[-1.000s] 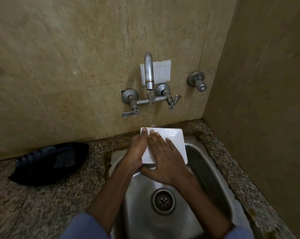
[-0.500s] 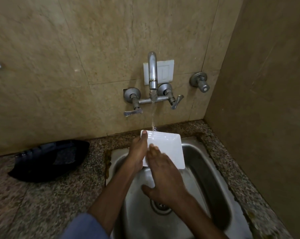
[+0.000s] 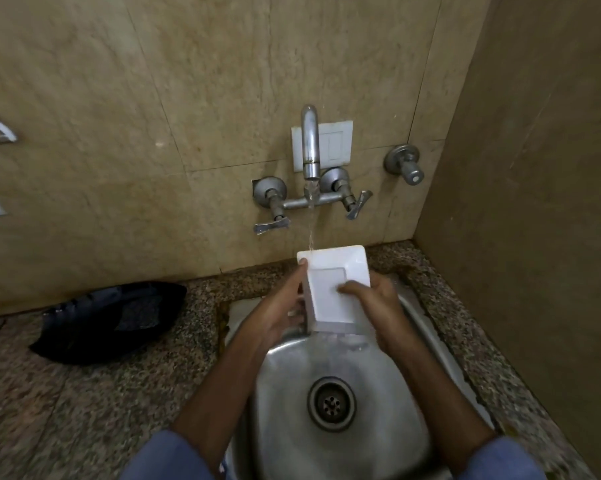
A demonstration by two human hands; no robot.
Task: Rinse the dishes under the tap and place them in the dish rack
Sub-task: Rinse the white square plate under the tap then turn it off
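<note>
Glossy white rectangular dish [image 3: 330,296], tilted under the tap's [image 3: 309,147] thin stream, above a brushed steel sink [image 3: 371,438] in a speckled granite counter [image 3: 101,393]. Gripped at both side edges by left hand [image 3: 281,310] and right hand [image 3: 377,299], fingers curled round it. Half a second ago, right palm flat across its face.

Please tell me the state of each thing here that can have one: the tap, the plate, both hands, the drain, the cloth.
tap: on, water running.
white plate: tilted over the sink, stream hitting its far edge.
left hand: grips the plate's left edge.
right hand: holds the plate's right side.
drain: unplugged.
black cloth: crumpled on the counter.
</note>
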